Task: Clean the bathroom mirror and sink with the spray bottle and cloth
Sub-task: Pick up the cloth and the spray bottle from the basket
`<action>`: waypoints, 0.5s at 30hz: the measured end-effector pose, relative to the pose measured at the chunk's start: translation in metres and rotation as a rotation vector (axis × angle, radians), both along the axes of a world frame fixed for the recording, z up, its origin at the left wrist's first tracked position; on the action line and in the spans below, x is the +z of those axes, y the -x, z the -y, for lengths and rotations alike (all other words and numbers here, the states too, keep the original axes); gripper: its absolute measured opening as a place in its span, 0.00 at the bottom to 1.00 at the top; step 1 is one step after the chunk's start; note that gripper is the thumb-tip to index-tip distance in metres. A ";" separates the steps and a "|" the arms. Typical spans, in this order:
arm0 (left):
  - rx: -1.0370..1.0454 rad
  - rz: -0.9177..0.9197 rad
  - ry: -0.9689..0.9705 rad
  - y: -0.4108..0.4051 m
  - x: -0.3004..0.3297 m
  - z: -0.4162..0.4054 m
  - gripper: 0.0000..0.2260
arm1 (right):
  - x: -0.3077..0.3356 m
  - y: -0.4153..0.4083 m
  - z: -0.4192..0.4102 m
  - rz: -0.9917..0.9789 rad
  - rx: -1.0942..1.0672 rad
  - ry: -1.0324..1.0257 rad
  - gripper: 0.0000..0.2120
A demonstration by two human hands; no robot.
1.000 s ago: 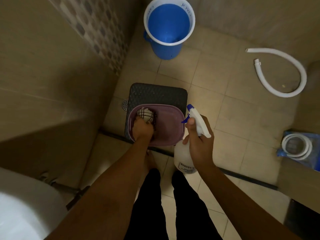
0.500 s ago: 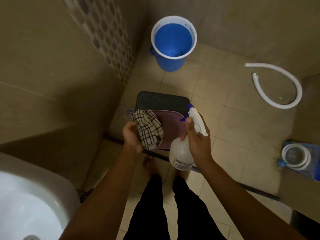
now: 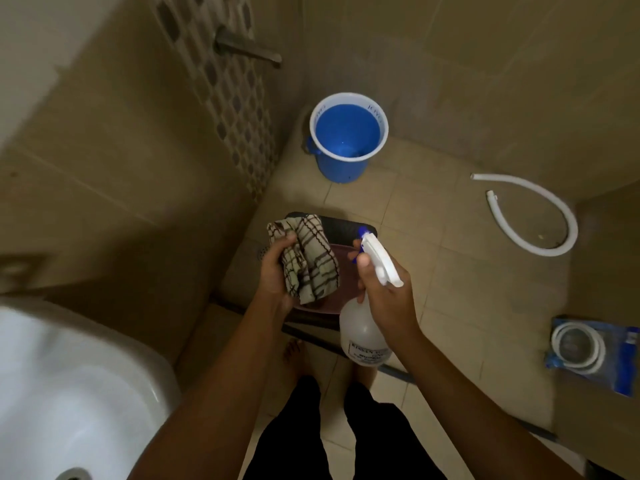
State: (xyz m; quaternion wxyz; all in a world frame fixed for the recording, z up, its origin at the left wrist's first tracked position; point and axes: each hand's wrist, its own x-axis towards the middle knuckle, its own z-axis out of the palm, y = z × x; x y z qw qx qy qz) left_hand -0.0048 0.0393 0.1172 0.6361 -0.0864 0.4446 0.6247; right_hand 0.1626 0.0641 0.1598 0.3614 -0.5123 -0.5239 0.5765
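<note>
The checked cloth (image 3: 308,258) is bunched in the left hand (image 3: 277,271), fingers curled round its left side so that the fabric hangs down past the palm. The left forearm reaches forward from the lower middle of the view, wrist bent slightly inward. Just beside it, the right hand (image 3: 384,292) grips the neck of the white spray bottle (image 3: 363,327), index finger lying along the trigger head, whose blue nozzle points away toward the left. The bottle hangs tilted, its body below the hand and its printed label facing up. The right forearm comes in from the lower right.

Both hands are held over a purplish basin (image 3: 332,299) that sits on a dark stool (image 3: 343,226). Below, two bare feet and black trouser legs stand on the beige tiled floor. The white sink (image 3: 76,386) fills the lower left corner, well apart from the cloth and bottle. Farther out, a blue bucket (image 3: 348,140) stands near the wall under a metal tap (image 3: 249,46), a loose white hose (image 3: 540,216) curves on the floor at right, and a packaged coiled hose (image 3: 588,351) lies at the right edge.
</note>
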 end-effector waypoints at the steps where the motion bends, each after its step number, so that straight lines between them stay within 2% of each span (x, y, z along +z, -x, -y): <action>1: 0.025 0.008 -0.009 0.001 0.009 0.001 0.17 | 0.007 0.001 0.001 -0.024 0.011 -0.016 0.35; 5: 0.095 0.045 -0.095 0.002 0.039 0.006 0.23 | 0.038 0.002 0.002 -0.073 0.082 -0.071 0.23; 8: 0.083 0.041 -0.149 -0.006 0.060 0.015 0.22 | 0.058 0.001 0.002 -0.100 0.177 -0.088 0.14; 12: 0.112 -0.033 -0.107 -0.020 0.088 0.032 0.21 | 0.078 -0.003 0.001 -0.109 0.278 -0.144 0.12; 15: 0.254 -0.030 -0.117 -0.034 0.110 0.048 0.18 | 0.092 -0.010 0.004 -0.111 0.363 -0.197 0.06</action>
